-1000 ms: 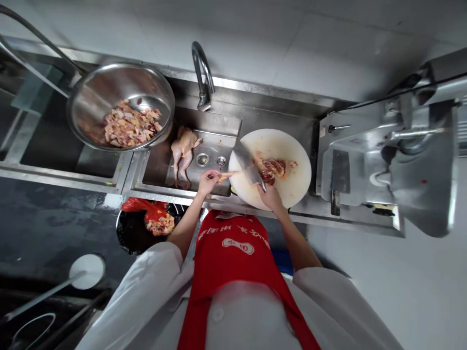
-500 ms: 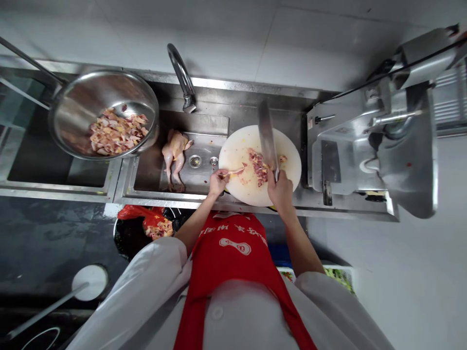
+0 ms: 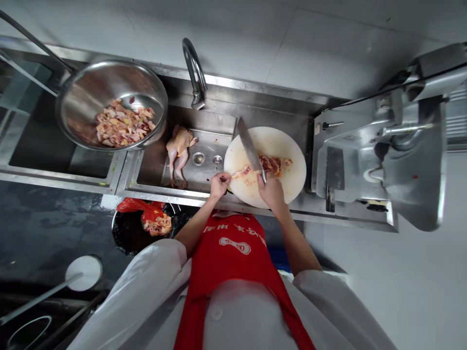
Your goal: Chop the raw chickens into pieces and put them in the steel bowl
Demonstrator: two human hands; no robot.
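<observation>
On the round white cutting board [image 3: 288, 189], my right hand [image 3: 272, 192] grips a cleaver [image 3: 248, 145] by its handle, the blade slanting up and to the left. My left hand [image 3: 220, 185] pinches the end of a thin strip of raw chicken [image 3: 241, 172] at the board's left edge. The strip's other end reaches the blade's lower part. Right of the blade lies a pile of chopped raw meat [image 3: 273, 165], partly hidden by cleaver and hand. A whole plucked chicken [image 3: 179, 150] rests in the sink [image 3: 207, 175] left of the board.
A large steel bowl [image 3: 73, 114] with chopped chicken pieces [image 3: 124, 124] stands at the left. A faucet [image 3: 194, 73] rises behind the sink. A metal slicing machine [image 3: 365, 165] fills the right side. A black-lined bin [image 3: 127, 233] holding scraps stands on the floor.
The cleaver has moved left across the board, and its blade now tilts further left. The chopped meat lies to the right of the blade. My left hand keeps its pinch.
</observation>
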